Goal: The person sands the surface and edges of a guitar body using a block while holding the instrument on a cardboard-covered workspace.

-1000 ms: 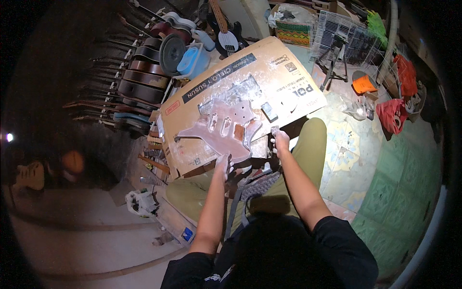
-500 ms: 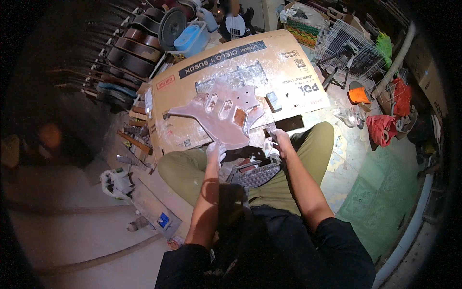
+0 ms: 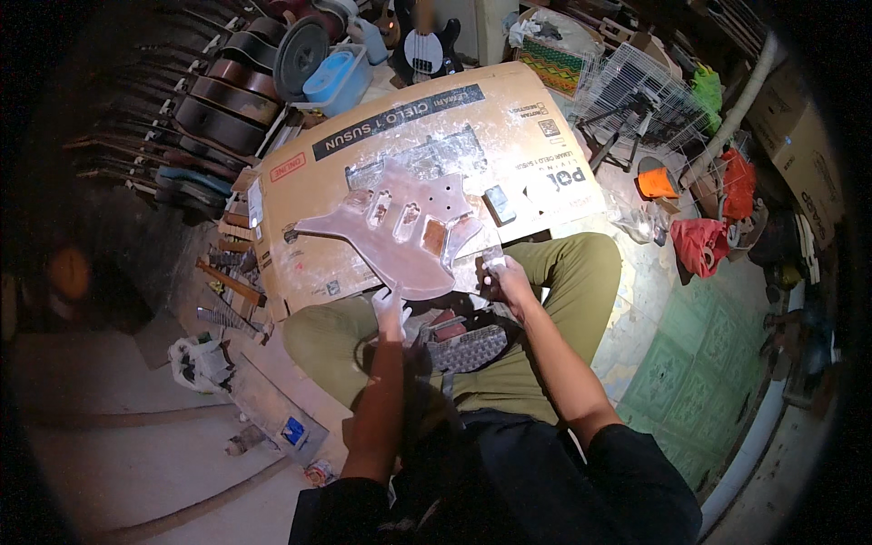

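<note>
An unfinished electric guitar body, dusty pinkish-brown with cut-out cavities, lies on a flattened cardboard box in front of my crossed legs. Closed at its near edge, my left hand has dusty white fingers holding the rim. My right hand is closed just right of the body, on a thin grey-brown piece like sandpaper; the fingers partly hide it. A small grey rectangular block rests on the cardboard beyond the right hand.
A sandal with a patterned sole shows between my legs. Several guitars are racked at the far left, by a blue tub. A wire cage, an orange object and a red bag stand right. A dusty board lies left.
The whole view has shifted, so most things appear farther left and lower. Both hands stay at the near side of the guitar body, the right one slightly closer to it.
</note>
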The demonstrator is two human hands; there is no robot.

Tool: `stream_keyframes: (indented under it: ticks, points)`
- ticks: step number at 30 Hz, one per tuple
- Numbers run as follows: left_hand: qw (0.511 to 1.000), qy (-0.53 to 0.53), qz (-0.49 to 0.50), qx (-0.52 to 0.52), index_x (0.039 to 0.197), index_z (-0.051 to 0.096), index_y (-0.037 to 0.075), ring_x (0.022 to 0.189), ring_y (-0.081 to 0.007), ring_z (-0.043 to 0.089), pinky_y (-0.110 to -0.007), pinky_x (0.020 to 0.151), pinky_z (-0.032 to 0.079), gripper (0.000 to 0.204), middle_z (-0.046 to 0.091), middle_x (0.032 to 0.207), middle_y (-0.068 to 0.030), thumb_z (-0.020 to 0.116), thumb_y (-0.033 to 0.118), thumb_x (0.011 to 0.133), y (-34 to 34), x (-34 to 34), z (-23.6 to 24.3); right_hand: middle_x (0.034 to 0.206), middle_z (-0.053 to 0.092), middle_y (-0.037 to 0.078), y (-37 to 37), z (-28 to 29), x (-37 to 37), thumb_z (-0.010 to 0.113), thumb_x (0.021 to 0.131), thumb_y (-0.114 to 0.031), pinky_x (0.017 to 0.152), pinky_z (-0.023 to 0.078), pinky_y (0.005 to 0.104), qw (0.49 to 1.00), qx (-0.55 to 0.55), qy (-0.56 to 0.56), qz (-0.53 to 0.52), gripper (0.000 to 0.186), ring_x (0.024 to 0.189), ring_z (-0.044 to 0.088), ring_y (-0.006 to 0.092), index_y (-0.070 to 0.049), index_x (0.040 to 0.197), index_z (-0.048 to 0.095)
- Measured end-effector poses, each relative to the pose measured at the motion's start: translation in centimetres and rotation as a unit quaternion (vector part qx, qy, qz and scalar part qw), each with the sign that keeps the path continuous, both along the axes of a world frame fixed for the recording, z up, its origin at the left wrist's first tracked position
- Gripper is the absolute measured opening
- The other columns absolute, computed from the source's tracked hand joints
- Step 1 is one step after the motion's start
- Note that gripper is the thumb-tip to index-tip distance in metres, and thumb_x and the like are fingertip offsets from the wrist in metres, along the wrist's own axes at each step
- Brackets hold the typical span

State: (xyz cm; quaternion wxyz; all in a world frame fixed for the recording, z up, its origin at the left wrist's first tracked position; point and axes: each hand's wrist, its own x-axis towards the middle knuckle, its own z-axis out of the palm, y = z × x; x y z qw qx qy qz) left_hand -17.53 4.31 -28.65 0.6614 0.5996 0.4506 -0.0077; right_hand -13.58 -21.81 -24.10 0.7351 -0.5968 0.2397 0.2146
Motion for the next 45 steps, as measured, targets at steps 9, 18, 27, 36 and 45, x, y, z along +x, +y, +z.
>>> stream_keyframes:
  ticks: [9, 18, 27, 36, 45]
  points:
    - [0.986, -0.021, -0.155, -0.056, 0.114, 0.062, 0.01, 0.087, -0.0151, 0.062, -0.034, 0.079, 0.049, 0.037, 0.064, 0.102, -0.0044, 0.062, 0.042, 0.094, 2.2, 1.2, -3.2, 0.089, 0.063, 0.008, -1.1, -6.6, 8.9, 0.05, 0.097, -0.025, 0.063, 0.048, 0.0289, 0.821, -0.404, -0.388, 0.106, 0.03, 0.07, 0.059, 0.0118, -0.002, 0.114, 0.061]
    - [0.999, 0.031, -0.035, -0.012, 0.111, 0.064, -0.008, 0.087, -0.0233, 0.066, -0.037, 0.077, 0.05, 0.058, 0.07, 0.1, -0.0112, 0.075, 0.042, 0.084, 2.7, 4.1, 2.4, 0.087, 0.065, 0.005, -0.4, -5.5, 7.6, 0.05, 0.091, -0.008, 0.068, 0.047, 0.0267, 0.973, -0.036, -0.149, 0.173, 0.027, 0.072, 0.057, 0.0128, 0.001, 0.114, 0.062]
    - [0.969, 0.053, -0.078, 0.229, 0.125, 0.059, -0.005, 0.101, -0.0247, 0.065, -0.036, 0.086, 0.051, 0.07, 0.067, 0.113, -0.0165, 0.08, 0.043, 0.078, 8.2, 6.8, 10.6, 0.085, 0.062, 0.001, 3.6, -4.1, 5.6, 0.052, 0.092, -0.009, 0.069, 0.046, 0.0267, 0.946, -0.022, -0.197, 0.256, 0.02, 0.075, 0.054, 0.0109, -0.001, 0.107, 0.062]
    - [0.962, 0.036, -0.139, 0.233, 0.112, 0.067, -0.004, 0.088, -0.0224, 0.068, -0.034, 0.077, 0.053, 0.063, 0.071, 0.103, -0.0145, 0.084, 0.042, 0.073, 10.7, 8.5, 11.1, 0.095, 0.068, 0.012, 4.6, -3.8, 5.4, 0.056, 0.09, -0.015, 0.084, 0.047, 0.0335, 0.935, -0.022, -0.182, 0.303, 0.036, 0.087, 0.061, 0.0204, -0.001, 0.122, 0.06]
    - [0.95, 0.041, -0.148, 0.272, 0.109, 0.068, -0.005, 0.085, -0.0221, 0.069, -0.034, 0.074, 0.054, 0.063, 0.071, 0.1, -0.0154, 0.085, 0.042, 0.071, 12.1, 8.6, 9.9, 0.103, 0.069, 0.015, 4.5, -2.8, 5.2, 0.058, 0.088, -0.015, 0.089, 0.046, 0.0336, 0.929, -0.032, -0.197, 0.313, 0.042, 0.094, 0.062, 0.0229, -0.001, 0.128, 0.058]
